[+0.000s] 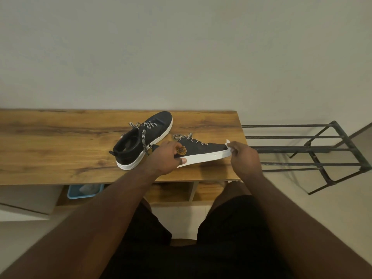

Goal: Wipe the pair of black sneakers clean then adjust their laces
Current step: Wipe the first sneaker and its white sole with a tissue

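Two black sneakers with white soles and black-and-white laces are on the wooden table. One sneaker stands upright near the middle, toe toward the wall. The other sneaker is tilted on its side, toe pointing right. My left hand grips its heel end, thumb on the white sole. My right hand pinches a small white wipe against the toe end of that sneaker.
A black metal rack stands right of the table on the floor. A blue tub sits on a shelf under the table. The wall runs directly behind the table. My legs in black shorts are below the table's front edge.
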